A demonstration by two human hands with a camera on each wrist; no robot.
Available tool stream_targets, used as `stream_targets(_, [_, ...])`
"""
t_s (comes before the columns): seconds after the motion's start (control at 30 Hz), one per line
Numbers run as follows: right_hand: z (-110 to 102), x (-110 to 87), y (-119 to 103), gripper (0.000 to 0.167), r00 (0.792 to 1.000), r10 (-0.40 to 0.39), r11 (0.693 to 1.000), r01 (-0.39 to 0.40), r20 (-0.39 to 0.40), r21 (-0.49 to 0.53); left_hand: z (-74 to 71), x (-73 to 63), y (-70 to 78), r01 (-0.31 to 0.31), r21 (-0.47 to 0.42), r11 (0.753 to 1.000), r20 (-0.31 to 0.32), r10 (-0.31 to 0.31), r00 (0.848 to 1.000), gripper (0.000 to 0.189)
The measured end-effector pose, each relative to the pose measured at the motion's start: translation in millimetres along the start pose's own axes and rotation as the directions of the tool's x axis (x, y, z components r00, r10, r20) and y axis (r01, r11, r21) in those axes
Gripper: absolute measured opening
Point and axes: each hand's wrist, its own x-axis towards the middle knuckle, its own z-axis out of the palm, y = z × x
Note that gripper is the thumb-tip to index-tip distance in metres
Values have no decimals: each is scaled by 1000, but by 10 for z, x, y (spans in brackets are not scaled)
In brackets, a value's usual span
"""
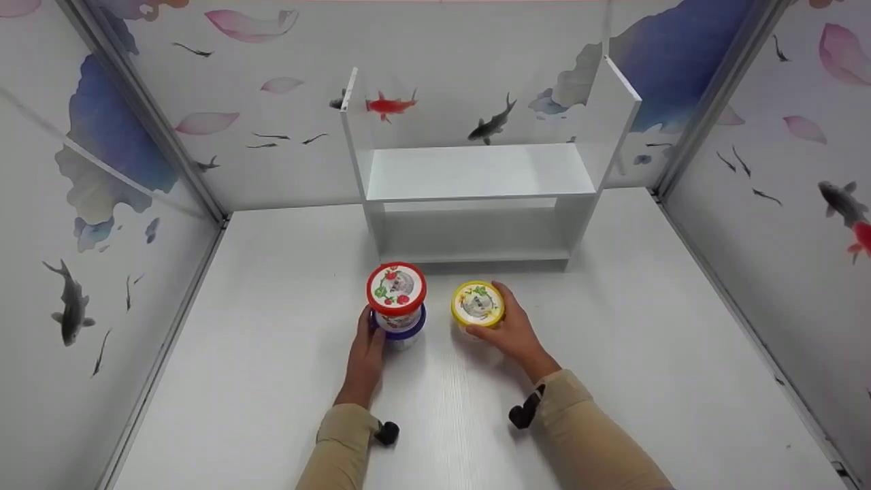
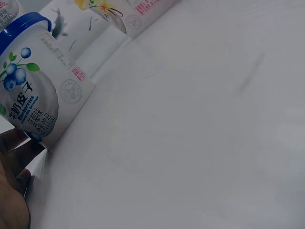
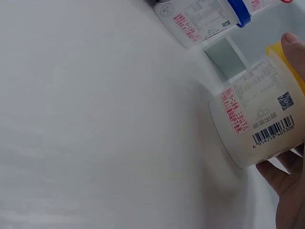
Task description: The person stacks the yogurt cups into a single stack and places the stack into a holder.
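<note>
A tub with a red lid (image 1: 397,289) is stacked upright on a blue-lidded tub (image 1: 408,340) left of centre in the head view. My left hand (image 1: 364,357) holds the lower tub from its left side. Blueberries are printed on that tub's white wall (image 2: 35,90) in the left wrist view, with fingers near its base. To the right, my right hand (image 1: 515,333) grips a tub with a yellow lid (image 1: 478,304), thumb on the near side and fingers round the far side. The right wrist view shows this tub's printed wall and barcode (image 3: 274,131).
Behind the tubs stands a white two-level shelf (image 1: 476,173) with tall side panels. The white table (image 1: 272,272) is bounded by patterned walls (image 1: 286,102) at the back and both sides. A black wrist camera (image 1: 524,414) sits at the right cuff.
</note>
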Motion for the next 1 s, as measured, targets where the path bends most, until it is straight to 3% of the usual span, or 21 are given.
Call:
stream_targets(0.5, [-77, 101, -220, 110, 1000, -5, 1000, 5, -2, -5, 6, -6, 4, 32, -9, 999, 5, -32, 999, 67])
stream_targets(0.77, [-104, 174, -361, 108, 998, -58, 998, 58, 2, -22, 7, -2, 25, 27, -19, 999, 3, -27, 1000, 67])
stream_targets(1.0, [-133, 220, -517, 110, 999, -35, 999, 36, 28, -32, 16, -12, 46, 33, -20, 999, -1, -33, 999, 66])
